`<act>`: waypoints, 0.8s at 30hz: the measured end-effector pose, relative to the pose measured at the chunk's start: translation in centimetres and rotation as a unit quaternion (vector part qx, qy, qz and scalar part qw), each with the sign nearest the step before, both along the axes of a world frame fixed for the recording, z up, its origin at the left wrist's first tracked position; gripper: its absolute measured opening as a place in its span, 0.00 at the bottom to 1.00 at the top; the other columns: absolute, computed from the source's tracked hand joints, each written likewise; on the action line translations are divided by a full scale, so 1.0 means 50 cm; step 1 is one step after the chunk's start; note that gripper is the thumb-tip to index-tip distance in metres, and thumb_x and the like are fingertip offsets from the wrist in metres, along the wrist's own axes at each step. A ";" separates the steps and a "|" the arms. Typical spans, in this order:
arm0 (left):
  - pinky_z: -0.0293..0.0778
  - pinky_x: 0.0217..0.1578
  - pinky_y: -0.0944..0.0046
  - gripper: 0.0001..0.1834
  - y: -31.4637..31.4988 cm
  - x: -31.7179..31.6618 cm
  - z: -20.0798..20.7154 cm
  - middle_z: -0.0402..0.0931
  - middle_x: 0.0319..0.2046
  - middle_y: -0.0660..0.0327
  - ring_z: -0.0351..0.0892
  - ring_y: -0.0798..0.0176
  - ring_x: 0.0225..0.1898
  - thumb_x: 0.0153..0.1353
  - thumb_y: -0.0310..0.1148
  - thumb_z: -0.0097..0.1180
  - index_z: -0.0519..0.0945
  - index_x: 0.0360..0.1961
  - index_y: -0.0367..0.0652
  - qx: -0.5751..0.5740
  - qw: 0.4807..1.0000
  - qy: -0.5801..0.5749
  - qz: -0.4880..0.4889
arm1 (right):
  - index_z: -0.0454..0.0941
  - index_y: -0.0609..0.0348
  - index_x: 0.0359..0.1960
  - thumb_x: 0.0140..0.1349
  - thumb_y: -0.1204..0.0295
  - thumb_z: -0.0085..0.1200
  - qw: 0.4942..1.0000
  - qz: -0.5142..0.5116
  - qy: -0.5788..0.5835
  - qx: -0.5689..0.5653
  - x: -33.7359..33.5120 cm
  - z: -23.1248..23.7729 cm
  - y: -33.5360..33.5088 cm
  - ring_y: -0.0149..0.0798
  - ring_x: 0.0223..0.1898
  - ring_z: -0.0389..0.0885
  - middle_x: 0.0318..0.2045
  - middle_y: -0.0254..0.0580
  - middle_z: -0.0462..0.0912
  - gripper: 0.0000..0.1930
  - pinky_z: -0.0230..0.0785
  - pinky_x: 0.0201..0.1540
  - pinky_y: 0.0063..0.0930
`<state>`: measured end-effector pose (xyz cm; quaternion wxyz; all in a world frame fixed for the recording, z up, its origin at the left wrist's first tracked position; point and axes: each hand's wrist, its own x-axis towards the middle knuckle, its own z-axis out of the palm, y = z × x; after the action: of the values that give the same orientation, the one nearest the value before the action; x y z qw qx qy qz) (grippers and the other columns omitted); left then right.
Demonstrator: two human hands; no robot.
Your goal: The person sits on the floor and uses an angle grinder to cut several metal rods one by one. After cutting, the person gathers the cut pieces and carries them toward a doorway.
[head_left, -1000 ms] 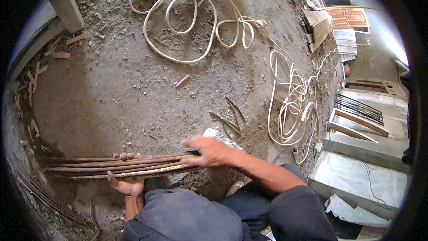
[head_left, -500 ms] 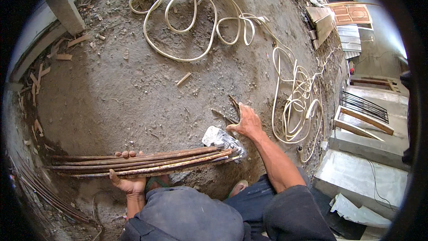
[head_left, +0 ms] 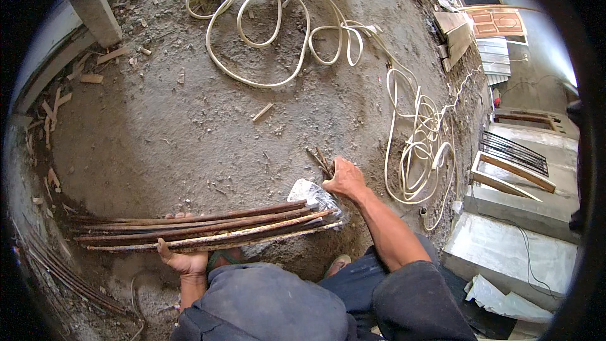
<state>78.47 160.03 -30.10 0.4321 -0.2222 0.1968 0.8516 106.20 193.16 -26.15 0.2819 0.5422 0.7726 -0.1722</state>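
Observation:
Rusty metal rods lie in a loose bundle across my left hand, which is wrapped round them from below, with the thumb on the near side and fingertips showing on the far side. Some rods have pale, flaking patches. Past their right end, my right hand is closed on short dark rod-like pieces that stick out beyond the fingers; their exact kind is unclear. Beside that hand, a whitish block sits on the ground under the rod ends.
Cream hose lies looped at the far side. A tangle of pale cable is to the right. Thin rods rest at the lower left, with wood scraps above. Concrete steps border the right.
My right hand has drawn its fingers in around the short dark pieces, which now lie closer together. The rods in my left hand have shifted and fanned slightly apart.

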 end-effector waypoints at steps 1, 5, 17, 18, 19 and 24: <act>0.56 0.69 0.35 0.33 0.000 -0.001 -0.001 0.74 0.51 0.58 0.72 0.51 0.60 0.53 0.48 0.68 0.73 0.58 0.48 0.014 1.000 0.000 -0.001 | 0.75 0.62 0.42 0.45 0.56 0.66 1.000 0.000 -0.002 0.001 -0.003 0.002 0.000 0.58 0.47 0.80 0.44 0.58 0.81 0.27 0.73 0.51 0.46; 0.60 0.68 0.35 0.33 -0.003 -0.001 -0.005 0.74 0.53 0.58 0.71 0.50 0.61 0.53 0.47 0.68 0.73 0.58 0.48 0.018 1.000 0.002 -0.001 | 0.75 0.61 0.39 0.45 0.57 0.64 1.000 0.000 0.027 0.011 -0.004 -0.003 -0.012 0.58 0.46 0.81 0.41 0.57 0.82 0.24 0.74 0.50 0.47; 0.64 0.65 0.32 0.34 0.004 0.003 0.000 0.73 0.60 0.55 0.67 0.50 0.65 0.53 0.47 0.69 0.74 0.59 0.48 0.010 1.000 0.013 0.002 | 0.76 0.58 0.36 0.47 0.62 0.61 0.994 -0.032 0.083 0.067 0.040 -0.032 0.003 0.55 0.33 0.82 0.29 0.54 0.82 0.17 0.74 0.40 0.45; 0.64 0.65 0.32 0.34 0.004 0.003 0.001 0.73 0.59 0.56 0.67 0.50 0.65 0.53 0.47 0.69 0.74 0.59 0.48 0.007 1.000 0.013 0.003 | 0.76 0.59 0.35 0.47 0.62 0.61 0.994 -0.034 0.079 0.064 0.043 -0.034 0.012 0.53 0.32 0.82 0.28 0.54 0.82 0.17 0.74 0.38 0.44; 0.63 0.66 0.33 0.34 0.004 0.003 0.001 0.73 0.58 0.56 0.68 0.50 0.64 0.53 0.47 0.69 0.74 0.59 0.48 -0.001 1.000 0.017 0.004 | 0.77 0.59 0.34 0.47 0.62 0.62 0.994 -0.046 0.093 0.042 0.046 -0.036 0.024 0.51 0.31 0.82 0.28 0.52 0.82 0.17 0.74 0.38 0.43; 0.63 0.66 0.35 0.34 0.003 0.002 -0.002 0.73 0.54 0.58 0.69 0.51 0.62 0.52 0.48 0.70 0.74 0.58 0.48 0.016 1.000 0.014 0.006 | 0.81 0.60 0.29 0.47 0.62 0.65 0.966 -0.173 0.149 -0.121 0.056 -0.037 0.098 0.34 0.28 0.78 0.25 0.37 0.82 0.14 0.71 0.35 0.33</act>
<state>78.56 160.20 -30.20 0.4280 -0.2046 0.1876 0.8601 108.98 198.05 -28.00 0.1929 0.5980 0.6734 -0.3895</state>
